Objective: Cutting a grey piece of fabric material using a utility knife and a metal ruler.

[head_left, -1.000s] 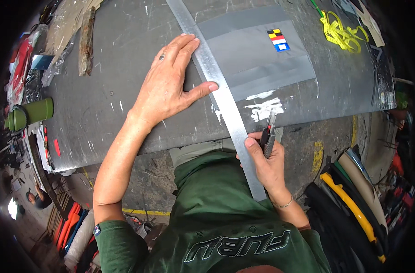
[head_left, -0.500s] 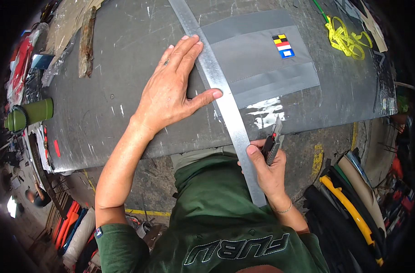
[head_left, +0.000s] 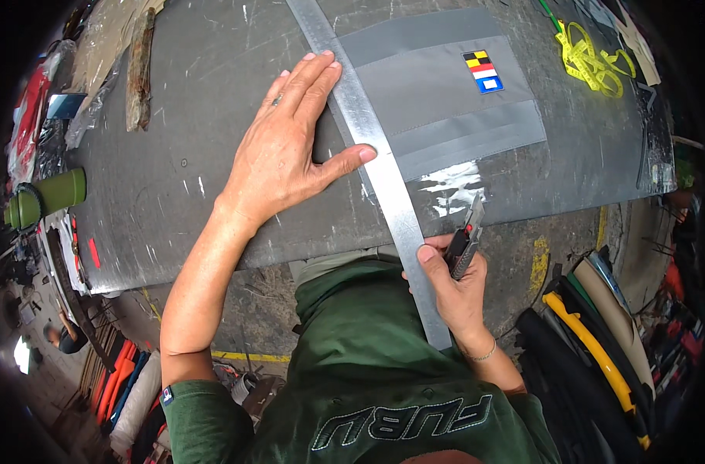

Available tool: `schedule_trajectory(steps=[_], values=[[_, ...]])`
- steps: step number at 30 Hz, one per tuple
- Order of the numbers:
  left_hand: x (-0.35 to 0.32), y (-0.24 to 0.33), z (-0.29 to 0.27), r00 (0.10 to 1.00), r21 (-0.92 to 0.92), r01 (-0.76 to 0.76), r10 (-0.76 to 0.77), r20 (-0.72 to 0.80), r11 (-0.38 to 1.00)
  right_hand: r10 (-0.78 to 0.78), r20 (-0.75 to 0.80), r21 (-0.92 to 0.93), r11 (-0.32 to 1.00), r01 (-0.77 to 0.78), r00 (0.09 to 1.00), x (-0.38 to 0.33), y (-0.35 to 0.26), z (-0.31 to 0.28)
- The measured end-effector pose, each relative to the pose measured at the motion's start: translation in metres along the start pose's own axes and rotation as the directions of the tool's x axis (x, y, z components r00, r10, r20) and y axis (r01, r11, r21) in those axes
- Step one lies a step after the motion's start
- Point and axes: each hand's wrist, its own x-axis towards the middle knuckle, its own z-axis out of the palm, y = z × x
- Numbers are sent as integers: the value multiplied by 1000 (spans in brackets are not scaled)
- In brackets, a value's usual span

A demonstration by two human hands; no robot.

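A long metal ruler lies slantwise over the left edge of a grey fabric panel on the table. On the panel's right part is a small patch in yellow, black, red, white and blue. My left hand rests with fingers stretched out, fingertips and thumb pressing on the ruler. My right hand pinches the ruler's near end, which sticks out past the table edge over my lap. The same hand holds a utility knife, its blade pointing up and away from me.
The dark, scratched table bears a yellow measuring tape at far right and a wooden stick at far left. A green bottle is at the left edge. Rolls of material stand at lower right. A person is at far left.
The view has shifted very slightly. Both hands keep their places on the ruler, and the knife stays in my right hand.
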Motion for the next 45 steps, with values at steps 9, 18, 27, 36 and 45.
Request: schedule_trajectory(steps=[9, 18, 27, 36, 45], values=[[-1, 0, 1, 1000, -44, 12, -12, 2, 999, -12, -11, -107, 994, 11, 1000, 0, 11, -5], [0, -2, -1, 1000, -41, -13, 12, -2, 999, -20, -7, -8, 1000, 20, 1000, 1, 2, 0], [0, -1, -2, 1000, -61, -7, 8, 18, 998, 62, -35, 17, 998, -61, 997, 0, 1, 0], [0, -1, 1, 1000, -24, -17, 17, -17, 1000, 66, -34, -8, 998, -66, 997, 1, 1, -2], [-1, -1, -1, 1000, -23, -8, 8, 5, 1000, -48, 7, -108, 993, 48, 999, 4, 8, -5]])
